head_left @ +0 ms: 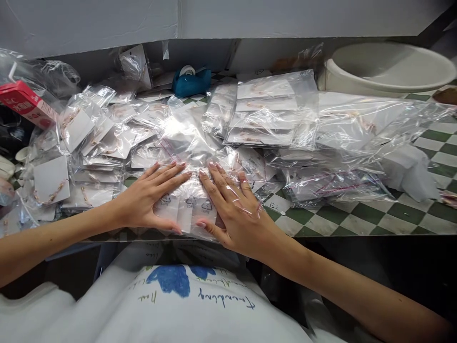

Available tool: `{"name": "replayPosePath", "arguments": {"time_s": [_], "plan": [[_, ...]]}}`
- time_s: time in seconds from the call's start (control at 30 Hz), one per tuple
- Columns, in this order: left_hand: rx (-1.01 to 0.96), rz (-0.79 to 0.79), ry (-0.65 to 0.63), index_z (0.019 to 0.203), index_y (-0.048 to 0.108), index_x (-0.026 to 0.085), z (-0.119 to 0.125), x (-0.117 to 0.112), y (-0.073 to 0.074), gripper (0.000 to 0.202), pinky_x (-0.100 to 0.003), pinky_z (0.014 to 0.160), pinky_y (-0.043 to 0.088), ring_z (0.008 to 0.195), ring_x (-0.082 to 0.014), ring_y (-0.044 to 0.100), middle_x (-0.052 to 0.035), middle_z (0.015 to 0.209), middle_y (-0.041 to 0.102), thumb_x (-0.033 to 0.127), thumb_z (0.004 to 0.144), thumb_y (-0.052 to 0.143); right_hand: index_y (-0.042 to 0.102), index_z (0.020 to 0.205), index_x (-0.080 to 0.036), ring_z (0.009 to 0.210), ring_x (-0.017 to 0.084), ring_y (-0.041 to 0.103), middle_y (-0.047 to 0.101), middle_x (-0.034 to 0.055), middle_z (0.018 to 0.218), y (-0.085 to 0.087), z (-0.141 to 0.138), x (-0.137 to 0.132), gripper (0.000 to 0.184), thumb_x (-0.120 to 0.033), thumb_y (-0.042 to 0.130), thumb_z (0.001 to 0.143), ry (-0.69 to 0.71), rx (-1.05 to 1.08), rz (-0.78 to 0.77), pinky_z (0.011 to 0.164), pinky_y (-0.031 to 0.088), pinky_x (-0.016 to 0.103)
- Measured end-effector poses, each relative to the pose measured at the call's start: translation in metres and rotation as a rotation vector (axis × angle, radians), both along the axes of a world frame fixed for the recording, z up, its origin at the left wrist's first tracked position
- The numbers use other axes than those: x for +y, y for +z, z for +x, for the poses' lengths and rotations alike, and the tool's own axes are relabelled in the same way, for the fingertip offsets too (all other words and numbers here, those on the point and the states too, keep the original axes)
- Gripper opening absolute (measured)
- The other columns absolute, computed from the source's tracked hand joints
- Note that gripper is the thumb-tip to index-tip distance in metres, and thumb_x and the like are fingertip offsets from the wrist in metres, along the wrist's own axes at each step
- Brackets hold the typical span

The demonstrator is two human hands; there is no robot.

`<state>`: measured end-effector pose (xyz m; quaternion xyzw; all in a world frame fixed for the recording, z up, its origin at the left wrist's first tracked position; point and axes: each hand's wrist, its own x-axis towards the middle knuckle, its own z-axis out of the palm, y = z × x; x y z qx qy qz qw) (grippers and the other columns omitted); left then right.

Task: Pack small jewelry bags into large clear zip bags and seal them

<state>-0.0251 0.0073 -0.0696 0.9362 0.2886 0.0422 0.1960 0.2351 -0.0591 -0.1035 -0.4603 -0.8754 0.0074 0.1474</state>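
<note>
The open left hand (152, 197) and open right hand (232, 209) lay flat on a clear plastic bag (182, 147) of jewelry cards (185, 212) at lower center, with many bagged packets (266, 114) still heaped beyond.

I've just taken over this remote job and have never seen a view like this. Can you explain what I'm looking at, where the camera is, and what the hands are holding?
This is one view from a camera worn on a person's head, looking forward and down. There is no machine, only bare hands. The left hand and right hand lie flat on a clear plastic bag, without gripping it. Around them, on a green-and-white checkered surface, are piles of clear bags holding white cards with small jewelry. Behind sit a blue tape dispenser and a white basin. The white shirt below is the wearer's.
</note>
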Motion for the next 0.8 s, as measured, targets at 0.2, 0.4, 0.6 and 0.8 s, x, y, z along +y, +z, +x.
{"name": "replayPosePath", "arguments": {"time_s": [0.2,0.4,0.6,0.8], "plan": [[-0.012,-0.033,-0.042,0.169,0.017,0.028,-0.013,0.006,0.000,0.119,-0.056,0.131,0.004,0.162,-0.0370,0.015,-0.0125,0.175,0.018,0.086,0.076,0.064,0.023,0.167,-0.014,0.161,0.036,0.021,0.016,0.0213,0.173,0.002,0.005,-0.001,0.081,-0.059,0.046,0.103,0.018,0.054,-0.075,0.124,0.024,0.068],[0.015,-0.037,-0.076,0.168,0.020,0.029,-0.018,0.006,0.003,0.116,-0.058,0.131,0.004,0.163,-0.0372,0.010,-0.0108,0.175,0.015,0.085,0.077,0.064,0.035,0.164,-0.028,0.160,0.037,0.018,0.011,0.0194,0.174,0.010,0.009,-0.001,0.068,-0.053,0.053,0.103,0.073,0.033,-0.069,0.123,0.024,0.070],[0.038,-0.032,-0.043,0.168,0.020,0.031,-0.020,0.009,0.000,0.117,-0.056,0.132,0.005,0.162,-0.0367,0.012,-0.0094,0.175,0.014,0.087,0.075,0.063,0.036,0.164,-0.025,0.160,0.038,0.019,0.012,0.0214,0.173,0.009,0.010,-0.003,0.068,-0.050,0.053,0.104,0.077,0.026,-0.081,0.123,0.024,0.070],[0.032,-0.042,-0.082,0.169,0.009,0.035,-0.023,-0.003,0.014,0.119,-0.064,0.129,-0.003,0.162,-0.0395,0.007,-0.0070,0.176,0.007,0.091,0.075,0.056,0.021,0.169,-0.023,0.161,0.041,0.009,0.008,0.0209,0.174,0.020,0.026,0.000,0.099,-0.077,0.054,0.092,0.241,0.012,-0.120,0.120,0.022,0.076]]}}
